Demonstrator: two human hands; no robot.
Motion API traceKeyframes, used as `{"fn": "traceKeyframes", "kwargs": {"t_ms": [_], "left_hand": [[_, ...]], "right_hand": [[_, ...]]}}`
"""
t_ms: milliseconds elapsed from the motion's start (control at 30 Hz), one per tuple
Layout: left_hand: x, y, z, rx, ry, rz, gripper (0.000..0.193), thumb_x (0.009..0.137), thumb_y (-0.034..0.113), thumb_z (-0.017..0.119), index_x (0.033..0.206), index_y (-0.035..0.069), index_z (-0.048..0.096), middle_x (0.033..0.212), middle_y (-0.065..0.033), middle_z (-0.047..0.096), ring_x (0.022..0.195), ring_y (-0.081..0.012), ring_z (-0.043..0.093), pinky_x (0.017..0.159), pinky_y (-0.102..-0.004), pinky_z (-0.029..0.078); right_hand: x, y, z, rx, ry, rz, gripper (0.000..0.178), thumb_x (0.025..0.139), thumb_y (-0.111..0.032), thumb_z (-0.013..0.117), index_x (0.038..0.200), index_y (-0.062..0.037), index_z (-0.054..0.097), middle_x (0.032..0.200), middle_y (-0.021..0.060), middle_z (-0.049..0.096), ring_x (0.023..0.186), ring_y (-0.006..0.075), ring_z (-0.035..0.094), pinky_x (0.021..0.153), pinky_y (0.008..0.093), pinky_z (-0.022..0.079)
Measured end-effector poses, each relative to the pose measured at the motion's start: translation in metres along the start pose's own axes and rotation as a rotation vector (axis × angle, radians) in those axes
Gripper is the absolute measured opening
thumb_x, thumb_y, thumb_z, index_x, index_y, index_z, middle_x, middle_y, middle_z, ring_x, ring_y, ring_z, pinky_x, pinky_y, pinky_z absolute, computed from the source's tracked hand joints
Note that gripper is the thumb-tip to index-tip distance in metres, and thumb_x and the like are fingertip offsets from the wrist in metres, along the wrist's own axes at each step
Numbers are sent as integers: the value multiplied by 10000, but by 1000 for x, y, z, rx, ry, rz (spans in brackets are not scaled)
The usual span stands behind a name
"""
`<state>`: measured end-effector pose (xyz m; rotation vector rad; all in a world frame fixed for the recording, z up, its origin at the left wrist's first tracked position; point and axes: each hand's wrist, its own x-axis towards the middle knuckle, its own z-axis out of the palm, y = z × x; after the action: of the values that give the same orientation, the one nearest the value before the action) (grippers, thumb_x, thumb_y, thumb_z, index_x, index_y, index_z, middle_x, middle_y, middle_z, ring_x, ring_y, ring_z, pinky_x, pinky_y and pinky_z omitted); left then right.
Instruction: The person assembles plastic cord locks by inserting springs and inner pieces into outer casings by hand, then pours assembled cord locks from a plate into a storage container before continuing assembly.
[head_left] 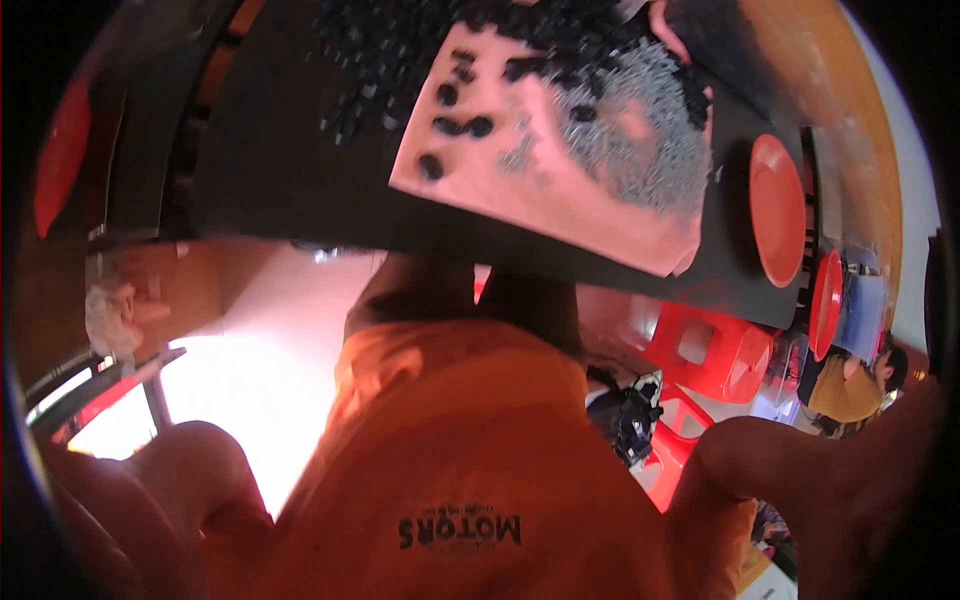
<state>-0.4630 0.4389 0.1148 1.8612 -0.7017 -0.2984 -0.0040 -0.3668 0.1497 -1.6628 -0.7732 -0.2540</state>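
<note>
Neither of my hands shows in the picture. Only my bent left arm (190,480) and my right arm (800,475) come in at the lower sides, beside my orange shirt (460,440). Ahead of me, a pink sheet (520,205) lies on a dark table (280,170). Several small black round pieces (447,94) are spread over its left part. Heaped on its right part are many small shiny grey pieces (640,150), too fine to name. A large pile of black pieces (370,60) covers the far side of the table and overlaps the sheet's far edge.
An orange oval plate (777,210) rests at the table's right end, with a second orange plate (827,305) past it. Red plastic stools (715,350) stand at the right, near a black bag (630,415). Farther right is a person in a yellow top (845,390).
</note>
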Motion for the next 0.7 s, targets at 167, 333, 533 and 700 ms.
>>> {"fn": "traceKeyframes", "kwargs": {"t_ms": [167, 333, 533, 700], "left_hand": [[-97, -109, 102, 302, 200, 197, 143, 850, 189, 645, 927, 69, 639, 745, -84, 624, 630, -237, 583, 577, -300, 504], [-46, -303, 138, 618, 429, 426, 130, 842, 159, 637, 924, 58, 639, 742, -84, 626, 640, -235, 584, 587, -301, 499], [214, -150, 108, 526, 442, 252, 119, 834, 126, 629, 920, 45, 639, 738, -85, 628, 651, -232, 586, 597, -302, 493], [341, -107, 67, 432, 397, 93, 112, 827, 99, 622, 917, 35, 639, 734, -85, 630, 660, -230, 587, 606, -302, 488]], "right_hand": [[-141, -37, -187, -133, 59, -292, 95, 817, -59, 591, 876, -2, 543, 657, 82, 515, 503, 155, 486, 471, 256, 382], [-152, 35, -175, -240, 155, -624, 102, 814, -46, 603, 898, -3, 566, 671, 82, 539, 519, 152, 508, 485, 252, 397], [-88, 15, -63, -303, 192, -328, 120, 809, -31, 617, 925, -5, 593, 689, 83, 568, 538, 147, 534, 501, 248, 415], [-12, 21, 16, -378, 219, -34, 142, 806, -18, 629, 947, -7, 616, 703, 84, 592, 553, 144, 555, 515, 245, 429]]}}
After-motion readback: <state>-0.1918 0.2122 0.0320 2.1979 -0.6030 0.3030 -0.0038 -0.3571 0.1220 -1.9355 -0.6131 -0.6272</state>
